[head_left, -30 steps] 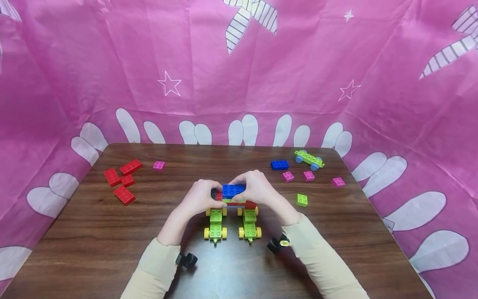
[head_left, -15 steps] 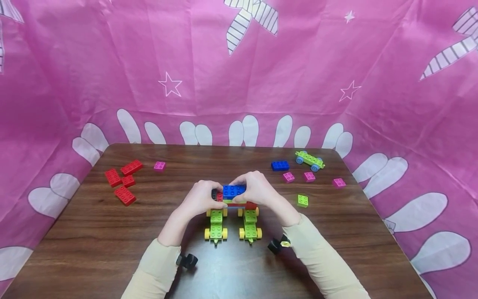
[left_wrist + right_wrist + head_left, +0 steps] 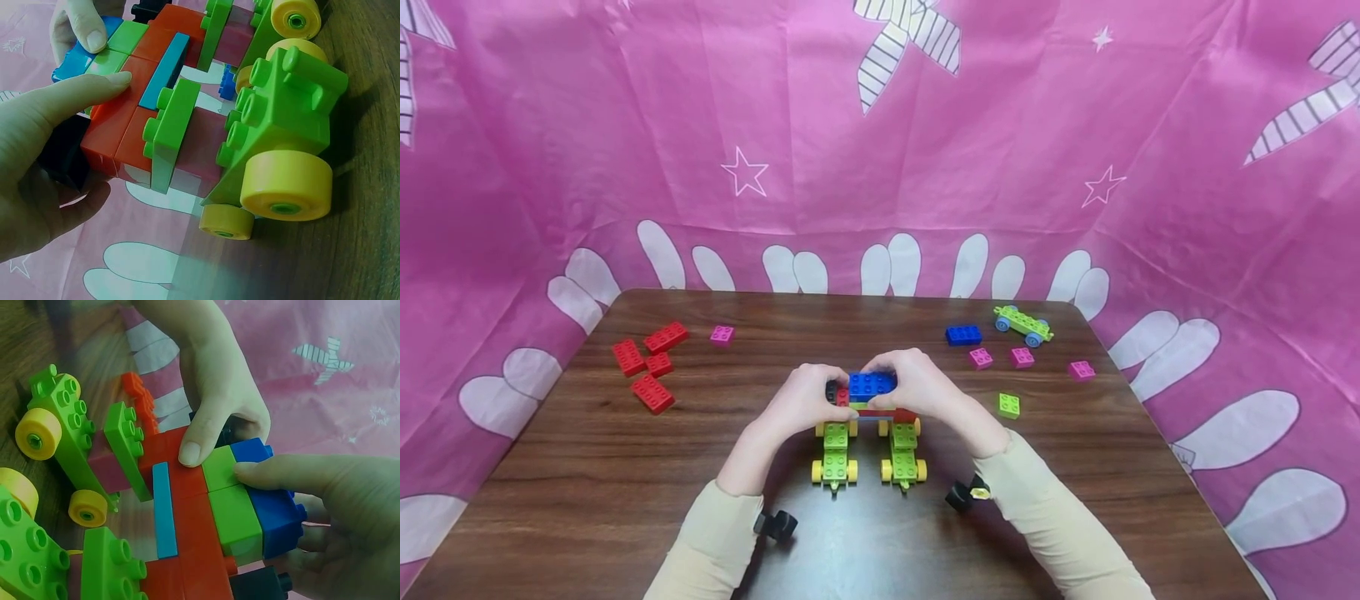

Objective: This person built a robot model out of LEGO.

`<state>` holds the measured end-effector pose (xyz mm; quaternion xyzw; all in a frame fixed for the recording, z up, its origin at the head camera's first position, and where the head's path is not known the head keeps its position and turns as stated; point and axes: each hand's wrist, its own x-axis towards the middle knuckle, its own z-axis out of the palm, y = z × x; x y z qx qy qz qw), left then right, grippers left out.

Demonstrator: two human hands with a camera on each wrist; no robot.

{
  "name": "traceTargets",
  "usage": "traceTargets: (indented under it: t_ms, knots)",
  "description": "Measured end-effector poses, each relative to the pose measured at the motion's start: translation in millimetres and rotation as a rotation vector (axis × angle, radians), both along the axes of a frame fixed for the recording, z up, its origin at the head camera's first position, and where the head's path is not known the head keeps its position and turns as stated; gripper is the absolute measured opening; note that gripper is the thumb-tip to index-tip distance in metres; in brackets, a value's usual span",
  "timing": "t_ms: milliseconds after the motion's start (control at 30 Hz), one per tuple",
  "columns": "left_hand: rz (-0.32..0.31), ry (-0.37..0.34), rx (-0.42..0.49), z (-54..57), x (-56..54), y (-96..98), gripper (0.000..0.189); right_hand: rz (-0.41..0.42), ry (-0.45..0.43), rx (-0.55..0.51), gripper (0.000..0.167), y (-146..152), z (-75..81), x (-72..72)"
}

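A toy built of bricks stands mid-table on two green wheeled bases [image 3: 835,458] with yellow wheels. Above them come pink bricks [image 3: 199,153], green bricks [image 3: 176,134] and a long red layer [image 3: 119,106] with a light-blue piece [image 3: 165,509]. Lime bricks [image 3: 234,512] and blue bricks [image 3: 275,519] top it, and a black brick [image 3: 65,150] sits at each end. My left hand [image 3: 805,398] grips the left end, thumb on the red layer. My right hand [image 3: 917,385] holds the blue bricks, thumb at the lime brick's edge; its other fingers are behind, partly hidden.
Red bricks [image 3: 651,393] and a pink brick [image 3: 722,334] lie at the table's back left. At the back right are a blue brick [image 3: 963,335], several pink bricks, a lime brick [image 3: 1009,406] and a green wheeled base [image 3: 1022,324] with blue wheels. A pink curtain hangs behind.
The right wrist has shifted slightly right and down while its fingers stay on the blue bricks. The left hand keeps its grip, and the whole head view has drifted a little.
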<state>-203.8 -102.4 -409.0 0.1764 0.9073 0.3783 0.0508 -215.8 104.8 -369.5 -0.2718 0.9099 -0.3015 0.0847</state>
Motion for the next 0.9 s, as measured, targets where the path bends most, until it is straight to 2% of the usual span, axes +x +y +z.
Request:
traceTargets:
  t_ms: [100, 267, 400, 500, 700, 900]
  knots:
    - [-0.01, 0.026, -0.009, -0.1, 0.5, -1.3, 0.051, 0.025, 0.03, 0.023, 0.039, 0.1, 0.5, 1.4]
    - [-0.048, 0.064, -0.015, 1.5, 1.1, -5.8, 0.061, 0.064, 0.061, 0.038, 0.058, 3.0, 4.7, 4.9]
    - [-0.087, 0.093, 0.023, 5.3, 2.3, -10.9, 0.065, 0.081, 0.093, 0.009, 0.069, 9.8, 11.6, 5.1]
    - [-0.116, 0.105, 0.066, 7.2, 2.7, -14.3, 0.067, 0.08, 0.12, -0.033, 0.068, 18.4, 16.9, 2.1]
    - [-0.162, 0.107, 0.152, 7.9, 1.9, -16.9, 0.067, 0.053, 0.15, -0.091, 0.065, 42.9, 19.2, -15.0]
    - [-0.161, 0.143, 0.178, 8.0, 1.2, -12.4, 0.059, 0.008, 0.145, -0.129, 0.061, 75.6, 9.0, -47.2]
